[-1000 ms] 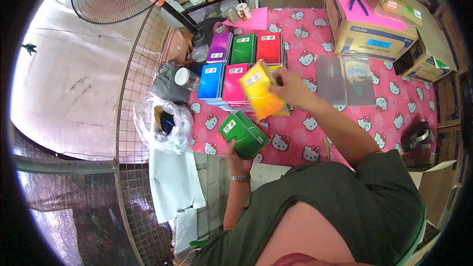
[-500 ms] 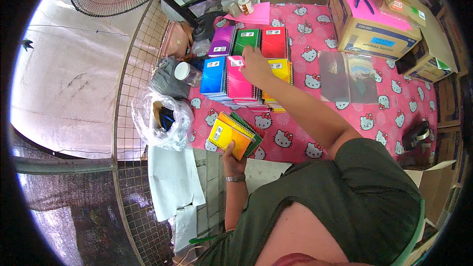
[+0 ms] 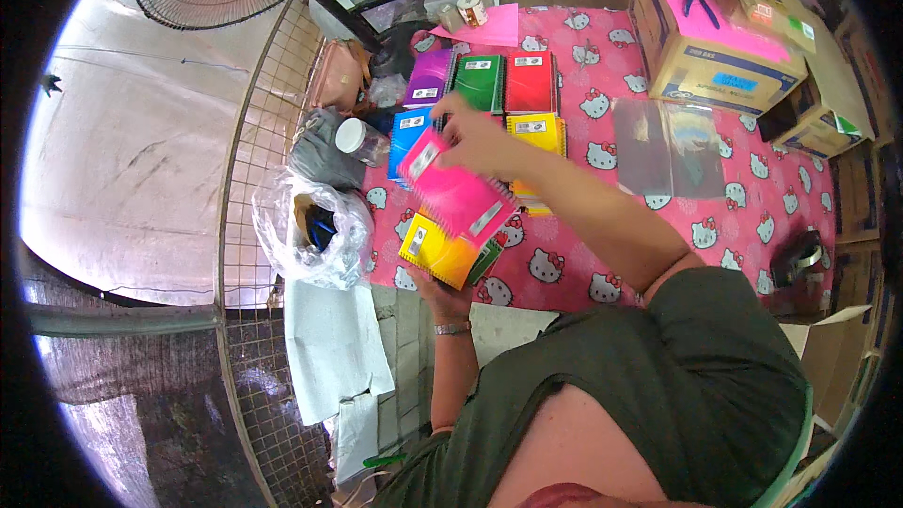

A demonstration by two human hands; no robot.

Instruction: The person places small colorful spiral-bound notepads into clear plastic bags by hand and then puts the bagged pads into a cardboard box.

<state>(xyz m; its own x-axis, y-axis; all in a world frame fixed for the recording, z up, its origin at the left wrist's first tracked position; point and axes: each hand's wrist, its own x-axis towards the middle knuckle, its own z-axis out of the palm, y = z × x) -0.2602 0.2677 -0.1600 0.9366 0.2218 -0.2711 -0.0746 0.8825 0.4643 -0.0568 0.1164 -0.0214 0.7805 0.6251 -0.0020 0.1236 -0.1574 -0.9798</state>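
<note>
Pink notebook (image 3: 453, 193) nearer left hand (image 3: 442, 293) now, right hand (image 3: 470, 143) gripping it, left gripping yellow notebook (image 3: 437, 254), bag (image 3: 352, 237) holding dark-blue item (image 3: 322, 226), pink cover (image 3: 467, 205) white-labelled

bright over the pink worktop (image 3: 738, 235), strongest toward the left, glaring along the pale panel (image 3: 150, 169). glinting off the clear plastic bag (image 3: 352, 230). smeared by motion at the pink notebook (image 3: 451, 198) in the right hand (image 3: 473, 141). bowed and blackened toward the fisheye rim.
</note>
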